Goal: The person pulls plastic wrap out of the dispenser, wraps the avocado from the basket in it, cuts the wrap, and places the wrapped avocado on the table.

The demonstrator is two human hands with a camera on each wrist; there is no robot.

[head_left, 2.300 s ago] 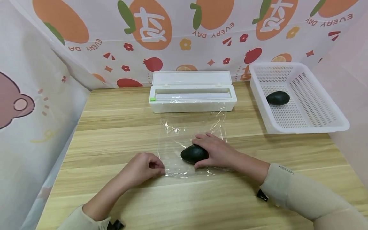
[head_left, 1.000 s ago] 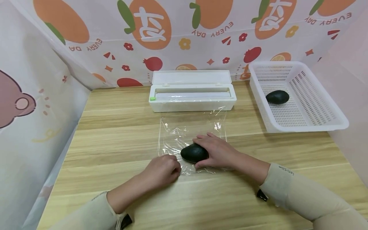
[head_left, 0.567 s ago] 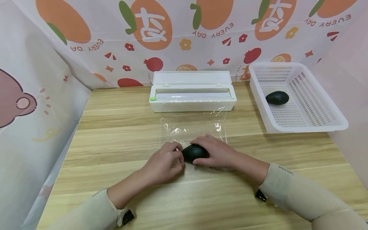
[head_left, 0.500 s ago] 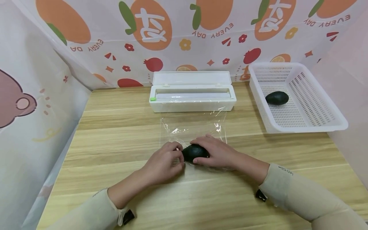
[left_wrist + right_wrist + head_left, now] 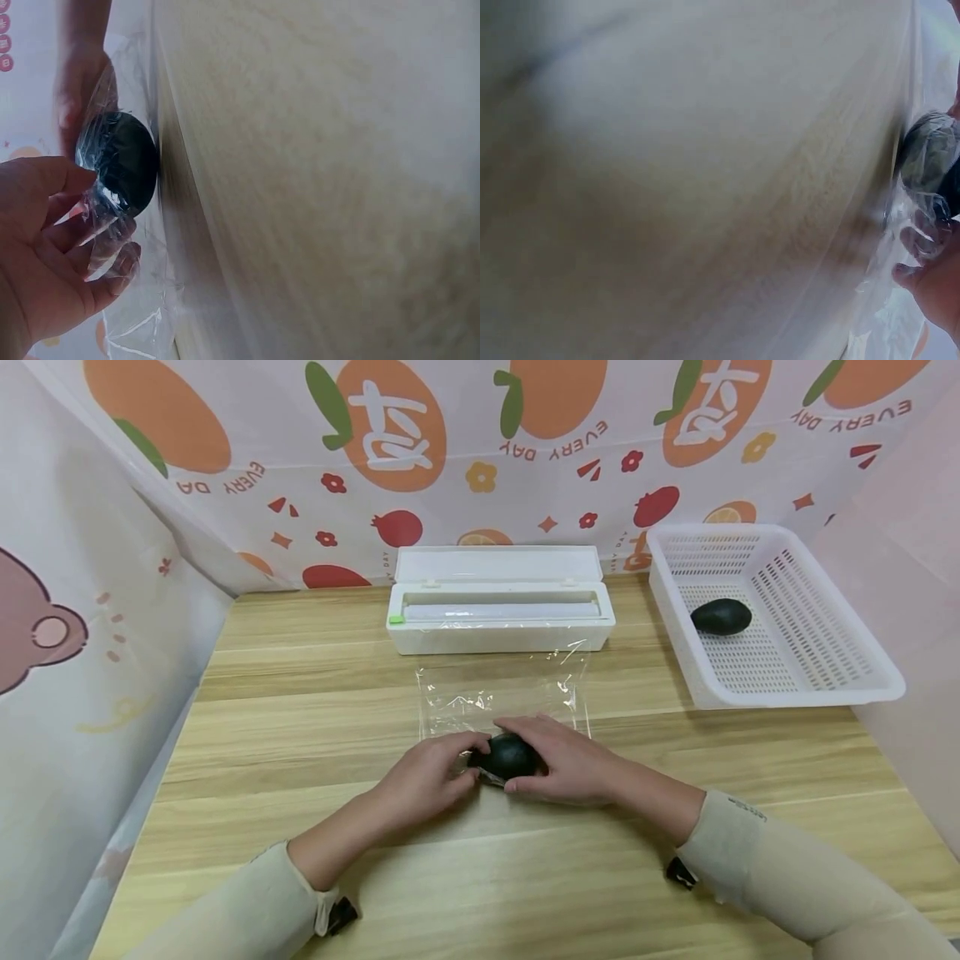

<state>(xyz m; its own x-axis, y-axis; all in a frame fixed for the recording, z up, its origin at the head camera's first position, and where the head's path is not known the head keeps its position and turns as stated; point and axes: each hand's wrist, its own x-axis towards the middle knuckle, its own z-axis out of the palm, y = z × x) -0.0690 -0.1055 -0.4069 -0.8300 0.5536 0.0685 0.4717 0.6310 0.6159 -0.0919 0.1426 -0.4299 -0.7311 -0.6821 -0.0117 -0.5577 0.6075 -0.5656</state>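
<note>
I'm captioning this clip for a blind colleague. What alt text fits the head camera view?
Two hands fold clear plastic wrap around a dark avocado on a wooden table: the left hand pulls wrap over its end, the right hand holds it. Behind stand an open white wrap dispenser and a white basket holding a second avocado.

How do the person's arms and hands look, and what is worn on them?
Both hands, the left hand and the right hand, are bare: no gloves or rings show. Each arm has a long beige sleeve ending in a ribbed cuff. The right cuff carries small dark lettering, too small to read. A small black item, partly hidden, sits under each wrist.
</note>
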